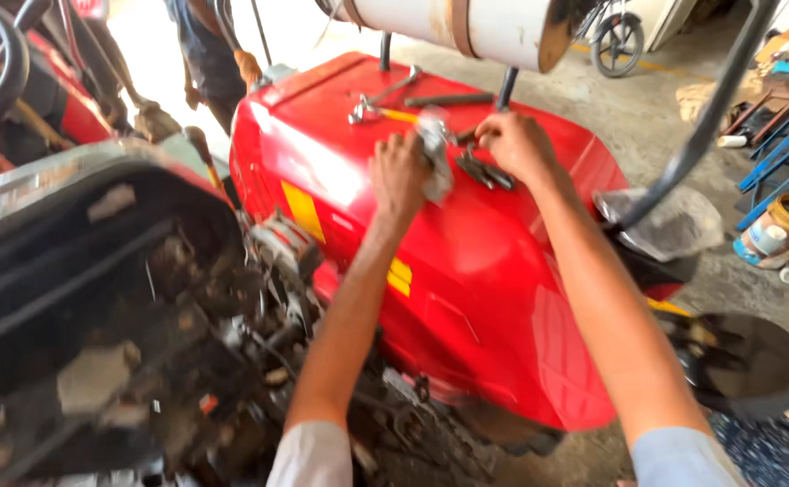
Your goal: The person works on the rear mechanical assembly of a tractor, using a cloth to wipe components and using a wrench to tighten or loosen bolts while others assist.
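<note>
Nearest, pale sleeves cover both upper arms, and below the left one lies a greasy, dark engine block, lumpy and matte. Both forearms stretch over a glossy red metal hood, smooth and curved. The left hand is curled shut on a crumpled grey rag that bulges out beside its fingertips. The right hand pinches dark, slim metal tools just under its fingertips; the blur hides how firmly. Beyond the fingers lie a shiny wrench and a dull steel bar, then a white cylindrical tank.
</note>
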